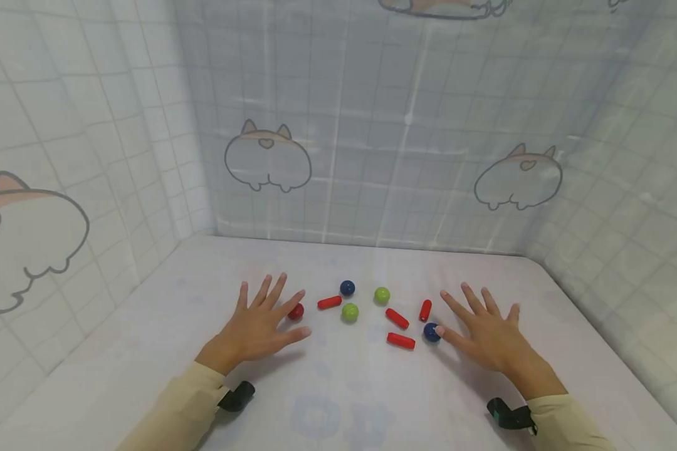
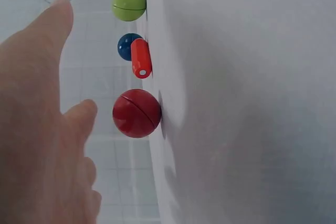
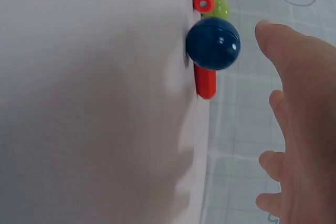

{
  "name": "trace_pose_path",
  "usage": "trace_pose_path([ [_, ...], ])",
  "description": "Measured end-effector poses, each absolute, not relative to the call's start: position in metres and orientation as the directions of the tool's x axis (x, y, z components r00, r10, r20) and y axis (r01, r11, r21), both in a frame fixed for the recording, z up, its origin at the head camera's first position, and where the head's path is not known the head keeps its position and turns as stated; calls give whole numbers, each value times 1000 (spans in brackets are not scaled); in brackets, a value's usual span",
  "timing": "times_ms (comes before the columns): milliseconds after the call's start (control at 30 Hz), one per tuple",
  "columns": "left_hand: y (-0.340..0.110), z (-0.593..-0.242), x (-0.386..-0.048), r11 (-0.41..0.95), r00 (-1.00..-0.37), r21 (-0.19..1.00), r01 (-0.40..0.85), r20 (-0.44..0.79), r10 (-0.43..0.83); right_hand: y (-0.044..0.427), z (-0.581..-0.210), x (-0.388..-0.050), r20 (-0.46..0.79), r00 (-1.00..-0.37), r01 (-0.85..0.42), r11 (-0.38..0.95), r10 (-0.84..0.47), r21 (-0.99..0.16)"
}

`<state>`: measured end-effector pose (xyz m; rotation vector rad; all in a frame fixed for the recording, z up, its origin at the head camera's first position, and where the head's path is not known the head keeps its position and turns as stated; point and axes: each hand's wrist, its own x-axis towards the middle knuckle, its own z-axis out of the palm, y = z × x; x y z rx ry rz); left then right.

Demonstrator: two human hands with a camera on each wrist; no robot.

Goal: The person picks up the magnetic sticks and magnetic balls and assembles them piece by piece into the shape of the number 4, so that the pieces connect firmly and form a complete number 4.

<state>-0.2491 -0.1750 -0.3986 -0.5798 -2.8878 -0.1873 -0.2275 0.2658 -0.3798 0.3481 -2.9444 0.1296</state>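
Observation:
My left hand [image 1: 259, 329] hovers palm down with fingers spread, holding nothing. Beneath its fingers lies a red ball [image 1: 296, 312], apart from the hand in the left wrist view. On the other side my right hand [image 1: 488, 335] is also spread above the table, its thumb near a dark blue ball [image 1: 430, 332]. The right wrist view shows a gap between that thumb and the blue ball [image 3: 213, 43]. Between the hands lie two green balls [image 1: 350, 312], a second blue ball [image 1: 346, 288] and several short red sticks [image 1: 400, 341] with a hole in the end.
A pale cloth covers the table [image 1: 338, 388]. Curtains with a grid and cartoon animal print [image 1: 338, 125] stand at the back and both sides. A black wrist camera [image 1: 237, 396] is strapped at the left sleeve, another camera [image 1: 509, 414] at the right.

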Motion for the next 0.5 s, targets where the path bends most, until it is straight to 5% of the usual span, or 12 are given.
trace_pose_path([
  [500, -161, -399, -244, 903, -857, 61, 425, 350, 379, 258, -393, -230, 256, -941, -273, 945, -223, -181],
])
